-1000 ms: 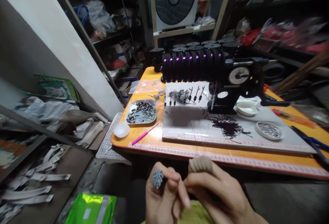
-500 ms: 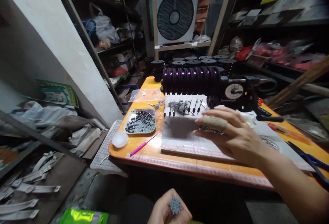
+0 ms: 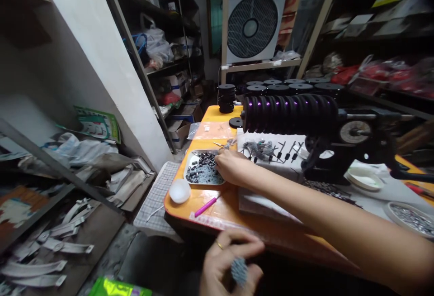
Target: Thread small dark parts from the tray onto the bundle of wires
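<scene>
Low in the frame, my left hand (image 3: 220,260) is closed round a bundle of thin grey pieces (image 3: 239,270), seen end-on. Its index finger and thumb are apart above and beside the bundle, and a ring shows on one finger. My right hand (image 3: 231,167) is at the right edge of a white tray (image 3: 188,182) of small black and grey parts. Its fingers are curled together, and what is between them is hidden. Just beyond that hand lies a thin pointed tool (image 3: 219,145). A pink-handled tool (image 3: 205,207) rests in front of the tray.
A black machine with a ribbed roller (image 3: 291,114) stands over a white board (image 3: 257,203) bearing small dark parts. Round black discs (image 3: 269,88) are stacked behind. A translucent cup (image 3: 179,191) sits at the table's left corner; a dish of metal pieces (image 3: 412,218) is at right.
My right hand has moved left from over the white board to the parts tray. My left hand has loosened its upper fingers around the grey bundle. The view has swung left.
</scene>
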Available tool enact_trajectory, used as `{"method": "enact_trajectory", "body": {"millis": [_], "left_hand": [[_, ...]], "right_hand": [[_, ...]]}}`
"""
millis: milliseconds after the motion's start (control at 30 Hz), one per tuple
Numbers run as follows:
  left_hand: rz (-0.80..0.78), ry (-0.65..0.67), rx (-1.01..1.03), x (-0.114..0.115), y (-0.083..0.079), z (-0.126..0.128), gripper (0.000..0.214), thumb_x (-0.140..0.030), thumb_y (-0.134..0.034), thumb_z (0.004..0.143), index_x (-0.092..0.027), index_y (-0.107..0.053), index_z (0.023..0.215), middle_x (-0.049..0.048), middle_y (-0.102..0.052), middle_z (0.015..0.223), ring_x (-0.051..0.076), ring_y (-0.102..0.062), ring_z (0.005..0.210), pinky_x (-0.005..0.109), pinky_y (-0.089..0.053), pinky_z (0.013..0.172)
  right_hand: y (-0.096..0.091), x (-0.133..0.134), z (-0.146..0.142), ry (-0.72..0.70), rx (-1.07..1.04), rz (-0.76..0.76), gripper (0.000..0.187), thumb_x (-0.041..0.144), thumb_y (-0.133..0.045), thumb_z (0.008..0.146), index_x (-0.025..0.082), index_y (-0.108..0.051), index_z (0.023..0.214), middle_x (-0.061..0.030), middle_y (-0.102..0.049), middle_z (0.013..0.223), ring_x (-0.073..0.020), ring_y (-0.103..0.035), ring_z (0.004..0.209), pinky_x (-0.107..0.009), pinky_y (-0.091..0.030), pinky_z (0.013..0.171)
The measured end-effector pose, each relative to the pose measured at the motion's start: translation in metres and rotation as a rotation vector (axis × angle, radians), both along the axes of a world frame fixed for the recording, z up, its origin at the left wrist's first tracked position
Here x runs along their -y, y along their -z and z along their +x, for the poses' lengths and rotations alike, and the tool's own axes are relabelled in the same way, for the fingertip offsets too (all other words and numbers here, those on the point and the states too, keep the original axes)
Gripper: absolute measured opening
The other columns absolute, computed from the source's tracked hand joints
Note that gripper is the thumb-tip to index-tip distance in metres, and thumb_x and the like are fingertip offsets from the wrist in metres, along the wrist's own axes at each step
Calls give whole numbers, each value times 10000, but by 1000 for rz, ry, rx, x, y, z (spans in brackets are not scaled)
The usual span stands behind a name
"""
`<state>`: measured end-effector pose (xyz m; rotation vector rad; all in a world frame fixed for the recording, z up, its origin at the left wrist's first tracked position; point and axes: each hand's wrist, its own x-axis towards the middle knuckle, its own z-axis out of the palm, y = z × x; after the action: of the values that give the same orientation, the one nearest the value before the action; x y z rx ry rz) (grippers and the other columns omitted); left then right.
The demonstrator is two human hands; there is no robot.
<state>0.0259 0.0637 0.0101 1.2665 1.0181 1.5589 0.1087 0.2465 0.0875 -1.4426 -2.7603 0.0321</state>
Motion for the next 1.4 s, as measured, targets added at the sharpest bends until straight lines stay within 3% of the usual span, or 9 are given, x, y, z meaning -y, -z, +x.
{"method": "enact_trajectory", "body": {"millis": [100,167,233,400,500,600,900,1267,1400], "left_hand": [[45,-73,-260,-27,-36,-51,138,-232,-700,828,-265,-811,903,77,-645,865,201,-615,778,283,-464,718],[111,-66,-487,-58,-57,-80,197,-251,-633,885,-237,-772,1024,68,-601,918,204,-604,863,279,-454,750],[186,-28,-776,-96,-70,-98,247,-252,-549,933,-187,-729,1089,51,-565,883,176,-575,761,270,-431,645],[255,153,-1002,-187,-66,-102,45,-160,-674,832,-157,-719,828,-3,-548,709,157,-548,684,306,-466,684],[284,264,-1079,-213,-56,-98,170,-288,-627,905,-150,-658,999,43,-661,947,180,-635,797,364,-542,723],[332,340,-1106,-219,-53,-99,255,-316,-592,933,-158,-622,1130,77,-658,1106,209,-660,893,397,-567,759],[577,441,-1081,-226,-49,-101,190,-297,-574,944,-160,-641,1058,65,-669,1037,185,-654,848,376,-562,744],[725,452,-1045,-228,-48,-93,141,-268,-573,945,-153,-644,985,45,-663,960,168,-642,796,346,-557,701],[713,415,-1032,-224,-53,-92,118,-231,-566,944,-152,-643,984,65,-652,1042,200,-639,917,393,-554,783]], "right_hand": [[9,-10,-10,62,16,-25,304,310,-617,943,138,-597,1193,-106,-624,1193,-216,-649,994,-401,-557,837],[12,-12,-11,80,7,-30,300,312,-609,947,151,-593,1200,-98,-620,1204,-217,-646,1003,-410,-555,843],[14,-13,-12,85,-15,-33,300,314,-606,949,153,-592,1203,-96,-620,1206,-218,-645,1005,-415,-554,845],[13,-12,-11,104,-134,-30,299,316,-602,951,158,-591,1205,-92,-619,1211,-220,-643,1014,-423,-551,854],[13,-14,-7,122,-232,-42,300,318,-600,952,162,-588,1208,-88,-618,1215,-224,-640,1025,-433,-547,861],[14,-15,-2,130,-324,-108,291,319,-598,953,162,-593,1198,-83,-626,1196,-217,-646,1003,-425,-552,850],[12,-14,11,192,-611,-388,289,321,-608,946,157,-602,1183,-75,-632,1184,-220,-649,992,-417,-556,836],[17,5,25,318,-1047,-840,295,334,-588,959,156,-587,1195,-76,-637,1152,-199,-659,940,-392,-569,790],[16,8,27,323,-1127,-986,292,337,-588,958,155,-589,1187,-74,-639,1139,-194,-660,923,-382,-570,777]]}}
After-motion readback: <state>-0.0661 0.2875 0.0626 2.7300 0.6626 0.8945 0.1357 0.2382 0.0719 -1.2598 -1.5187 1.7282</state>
